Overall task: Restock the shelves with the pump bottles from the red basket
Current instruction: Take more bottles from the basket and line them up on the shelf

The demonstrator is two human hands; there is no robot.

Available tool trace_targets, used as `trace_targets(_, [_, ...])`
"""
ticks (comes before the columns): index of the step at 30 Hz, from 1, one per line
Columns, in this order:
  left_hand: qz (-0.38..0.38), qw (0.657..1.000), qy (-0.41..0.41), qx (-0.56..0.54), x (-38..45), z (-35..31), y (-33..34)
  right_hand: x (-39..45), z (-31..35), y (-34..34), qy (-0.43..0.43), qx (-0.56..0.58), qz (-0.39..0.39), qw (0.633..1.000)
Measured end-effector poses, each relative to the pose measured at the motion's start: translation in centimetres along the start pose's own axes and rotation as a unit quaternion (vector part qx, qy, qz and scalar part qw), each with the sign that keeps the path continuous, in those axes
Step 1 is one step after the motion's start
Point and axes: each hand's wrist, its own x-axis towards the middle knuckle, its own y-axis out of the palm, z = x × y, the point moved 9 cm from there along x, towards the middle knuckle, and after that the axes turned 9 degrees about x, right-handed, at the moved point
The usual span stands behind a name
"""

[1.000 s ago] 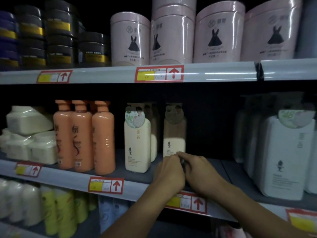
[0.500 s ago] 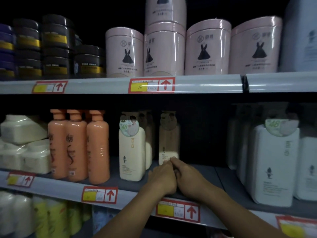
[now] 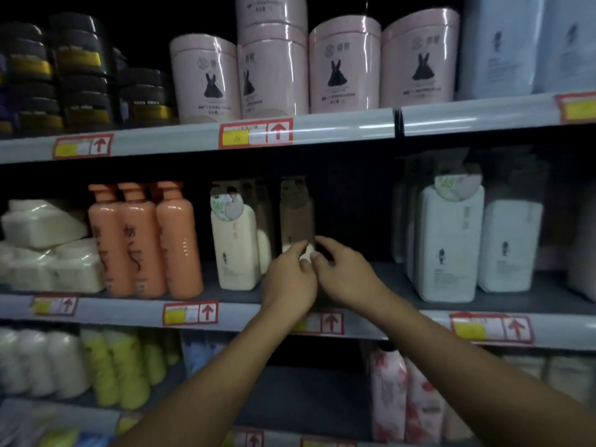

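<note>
The fingers (image 3: pixel 301 253) of the left hand (image 3: pixel 288 279) curl and pinch the bottom of a cream pump bottle (image 3: pixel 296 217). The fingers (image 3: pixel 325 245) of the right hand (image 3: pixel 346 272) curl round the same bottle from the other side. Both hands touch at the thumbs, low on the bottle. Both arms reach up and forward from below. The bottle stands upright, set back in the dark on the middle shelf (image 3: pixel 232 312). Just to its left is a closer cream bottle (image 3: pixel 235 246), then three orange bottles (image 3: pixel 145 240).
</note>
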Motion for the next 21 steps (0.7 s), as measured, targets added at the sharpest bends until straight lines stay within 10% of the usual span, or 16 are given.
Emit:
trace_targets(9, [0.082,0.969,0.039,-0.230,-19.7,-2.8,5.8,-21.1,-3.4,-5.7,0.015,0.083,0.000,0.996])
trace_targets(21, [0.341,0.926,-0.062,-0.149,-43.8,2.5,21.1,-43.7,-24.7,-6.7,0.248,-0.076,0.125,0.958])
